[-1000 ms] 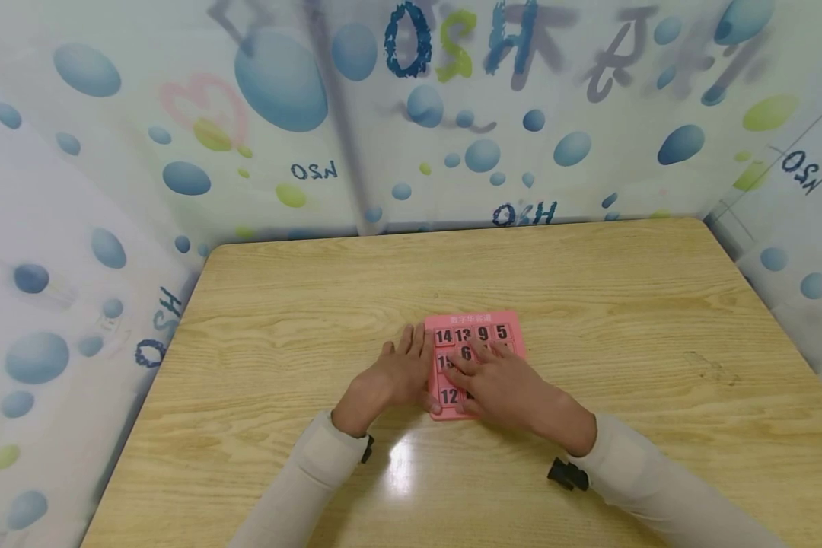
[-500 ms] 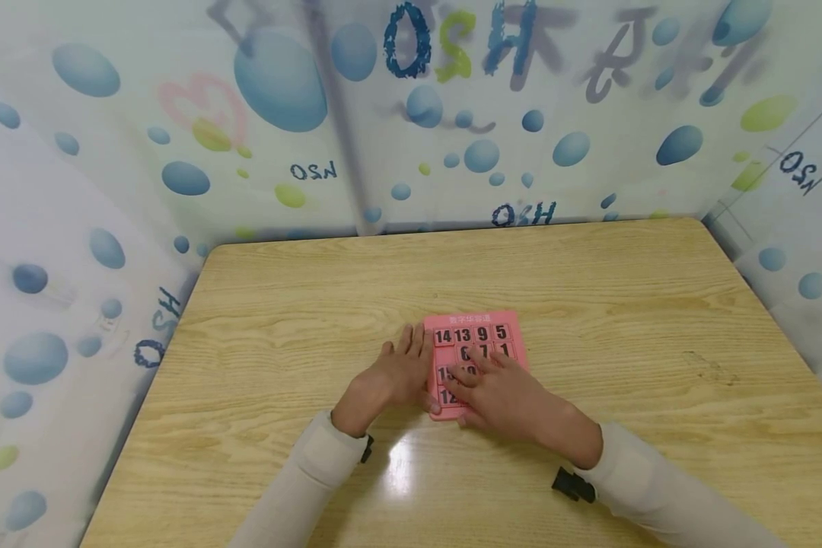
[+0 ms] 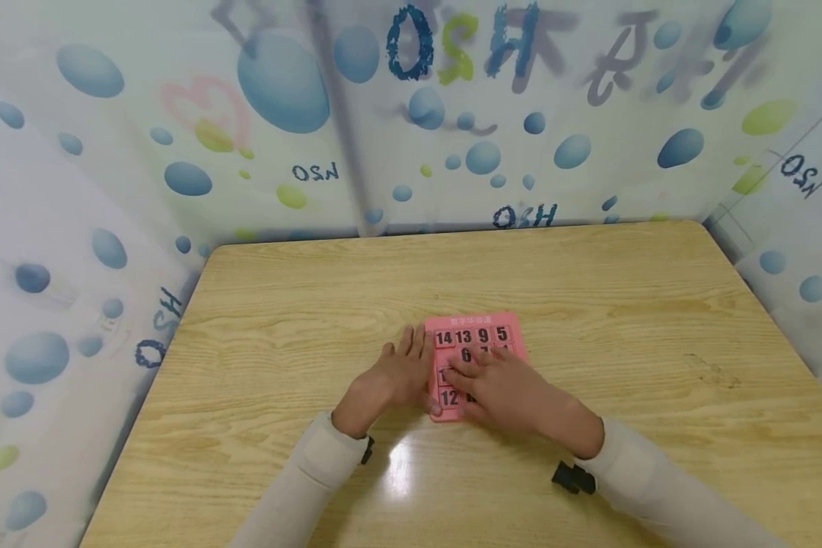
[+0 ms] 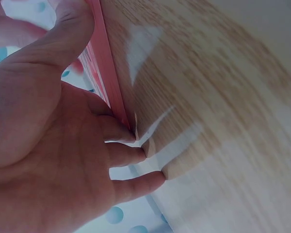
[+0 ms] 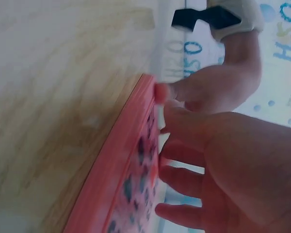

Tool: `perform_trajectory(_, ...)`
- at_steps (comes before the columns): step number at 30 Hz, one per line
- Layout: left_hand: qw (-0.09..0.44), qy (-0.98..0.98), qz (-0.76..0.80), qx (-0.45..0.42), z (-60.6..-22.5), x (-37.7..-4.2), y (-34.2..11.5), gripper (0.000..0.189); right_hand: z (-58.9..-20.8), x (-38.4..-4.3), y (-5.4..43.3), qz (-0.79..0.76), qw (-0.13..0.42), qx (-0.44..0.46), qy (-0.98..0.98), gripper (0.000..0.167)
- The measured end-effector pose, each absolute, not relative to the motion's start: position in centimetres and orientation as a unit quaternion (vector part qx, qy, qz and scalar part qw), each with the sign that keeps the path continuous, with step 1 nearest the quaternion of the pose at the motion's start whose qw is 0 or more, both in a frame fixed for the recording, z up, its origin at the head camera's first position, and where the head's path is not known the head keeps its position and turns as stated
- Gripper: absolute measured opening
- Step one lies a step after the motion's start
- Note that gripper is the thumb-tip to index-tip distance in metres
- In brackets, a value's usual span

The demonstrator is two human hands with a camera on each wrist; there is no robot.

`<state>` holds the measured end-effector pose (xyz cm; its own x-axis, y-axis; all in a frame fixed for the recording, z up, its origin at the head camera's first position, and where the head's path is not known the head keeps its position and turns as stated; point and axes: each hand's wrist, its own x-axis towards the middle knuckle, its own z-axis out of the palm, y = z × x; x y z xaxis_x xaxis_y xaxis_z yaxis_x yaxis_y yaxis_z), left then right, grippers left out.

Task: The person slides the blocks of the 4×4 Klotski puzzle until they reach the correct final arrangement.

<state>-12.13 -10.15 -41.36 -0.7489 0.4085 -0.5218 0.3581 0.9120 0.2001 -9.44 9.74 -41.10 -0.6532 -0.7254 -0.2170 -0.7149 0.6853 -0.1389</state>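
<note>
A pink number sliding puzzle (image 3: 471, 320) lies flat on the table, with black numerals on its tiles. The left hand (image 3: 397, 375) rests along its left side, fingers extended, the thumb at the near left corner. In the left wrist view, the fingertips (image 4: 157, 179) meet the tabletop beside the pink edge. Over the lower right part of the puzzle spreads the right hand (image 3: 510, 392), its fingers loosely extended on the tiles. It hides several numerals. A blank slot shows at the left of the second row, below the 14 tile (image 3: 444, 338).
The wooden table (image 3: 301, 304) extends around the puzzle. Behind it and at both sides hang pale wall sheets (image 3: 356, 152) printed with blue and green drops. Black straps (image 3: 573, 478) show at the cuffs of both light sleeves.
The 15 tile has slid from the second row down to the third, leaving the slot above it blank. The right hand has shifted slightly over the tiles; the left hand stays put.
</note>
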Motion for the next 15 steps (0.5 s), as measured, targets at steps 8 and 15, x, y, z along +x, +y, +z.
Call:
perform_trajectory(8, 0.291, 0.933, 0.038, 0.207, -41.3, -12.1, -10.2, 0.119, -41.5, -11.3, 9.7, -0.027, 0.118, -0.374, 0.919, 0.061)
perform_trajectory(15, 0.296, 0.932, 0.038, 0.205, -41.3, -12.2, -10.2, 0.119, -41.8, -12.2, 9.3, -0.024, 0.112, -0.371, 0.922, 0.060)
